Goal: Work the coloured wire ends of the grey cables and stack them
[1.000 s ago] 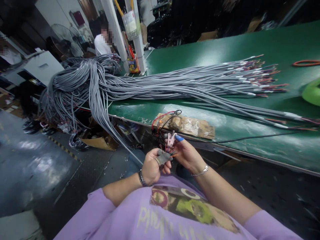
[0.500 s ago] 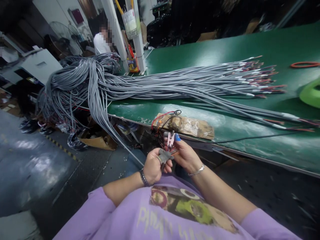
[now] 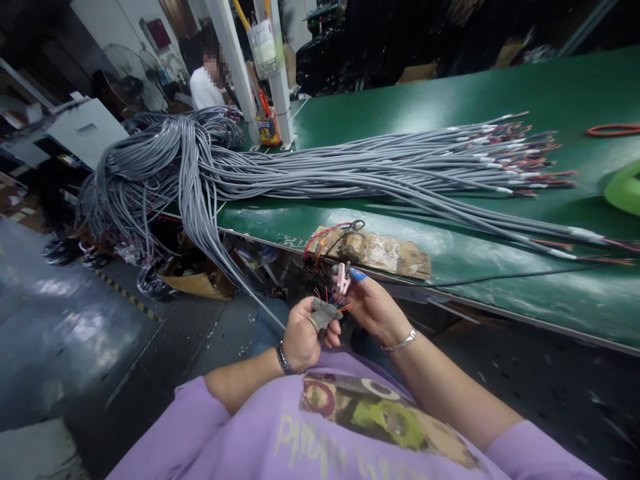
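Note:
My left hand is closed round the end of a grey cable, its thumb in a grey finger cover. Thin coloured wires fan out from that cable end between my two hands. My right hand is closed close beside it, with a small pink clip-like tool and a blue finger cover at its fingertips. Both hands are held in front of my chest, just below the edge of the green table. The grey cable runs up and left from my left hand.
A large bundle of grey cables lies across the green table and hangs over its left end. A taped cardboard pad with red and black leads sits at the near edge. A green object is far right. Another person is at the back.
The hands have barely shifted; the coloured wires now stick up more plainly between them. The view has swayed slightly.

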{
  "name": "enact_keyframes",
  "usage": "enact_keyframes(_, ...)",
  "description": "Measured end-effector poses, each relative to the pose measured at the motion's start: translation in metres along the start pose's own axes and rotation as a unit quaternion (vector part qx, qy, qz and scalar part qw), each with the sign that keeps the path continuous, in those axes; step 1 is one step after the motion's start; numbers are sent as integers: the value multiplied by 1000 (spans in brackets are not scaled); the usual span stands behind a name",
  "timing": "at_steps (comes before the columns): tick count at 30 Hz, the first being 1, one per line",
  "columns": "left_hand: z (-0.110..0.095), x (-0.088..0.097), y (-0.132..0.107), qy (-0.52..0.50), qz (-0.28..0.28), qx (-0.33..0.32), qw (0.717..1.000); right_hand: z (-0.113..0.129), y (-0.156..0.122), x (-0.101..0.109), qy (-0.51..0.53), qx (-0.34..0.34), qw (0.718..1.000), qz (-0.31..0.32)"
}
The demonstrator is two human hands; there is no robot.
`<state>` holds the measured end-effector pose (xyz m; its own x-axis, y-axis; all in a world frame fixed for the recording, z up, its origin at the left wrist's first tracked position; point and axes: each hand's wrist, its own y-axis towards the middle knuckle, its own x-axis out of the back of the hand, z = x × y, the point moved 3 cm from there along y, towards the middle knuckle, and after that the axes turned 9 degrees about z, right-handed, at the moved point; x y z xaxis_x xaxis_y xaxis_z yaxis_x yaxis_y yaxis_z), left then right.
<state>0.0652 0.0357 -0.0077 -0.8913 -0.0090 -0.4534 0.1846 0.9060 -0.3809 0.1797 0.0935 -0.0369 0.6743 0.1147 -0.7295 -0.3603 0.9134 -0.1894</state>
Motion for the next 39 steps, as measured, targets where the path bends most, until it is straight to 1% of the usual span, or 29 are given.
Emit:
enact_keyframes(2, 0, -1, 1, -2, -4, -2, 1000, -1, -2, 1, -32, 28, 999, -12)
enact_keyframes(5, 0, -3, 3, -4, -8, 1, 1000, 1, -6, 0, -96, 103, 989, -38)
enact_keyframes(6, 0, -4, 3, -4, -8, 4, 1000, 1, -7, -1, -107, 114, 987, -40)
enact_keyframes(7, 0, -4, 4, -4, -7, 6, 1000, 1, -7, -3, -105, 111, 988, -35)
enact_keyframes(8, 0, -5, 4, -3, -6, 9, 1000, 0, -6, -4, -91, 93, 991, -23)
enact_keyframes(11, 0, -5, 4, -5, -8, 13, 1000, -5, -2, -6, -16, 17, 1000, 19)
enact_keyframes(12, -1, -4, 4, -5, -10, 12, 1000, -6, 0, -6, 6, 5, 1000, 29)
enact_keyframes(14, 0, -3, 5, -4, -11, 10, 1000, -7, 2, -4, 34, 2, 999, 39)
enact_keyframes(17, 1, -2, 5, 3, -11, 14, 1000, -8, 4, -1, 51, 1, 998, 33)
enact_keyframes(21, 3, -2, 6, 15, -10, 24, 1000, -10, 4, -1, 62, -16, 998, 4)
enact_keyframes(27, 2, -2, 6, 23, -5, 17, 1000, -10, 1, -5, 52, -1, 999, 12)
enact_keyframes(32, 2, 0, 3, 28, -2, 13, 1000, -8, -6, 2, 30, -15, 999, 39)
enact_keyframes(35, 4, 4, 2, 35, 0, 9, 999, -8, -17, 5, -9, -45, 997, 63)
enact_keyframes(37, 7, 6, 2, 42, 3, 3, 999, -8, -25, 5, -54, -62, 994, 78)
enact_keyframes(39, 9, 8, 2, 52, 6, -5, 999, -8, -34, 3, -109, -57, 990, 74)
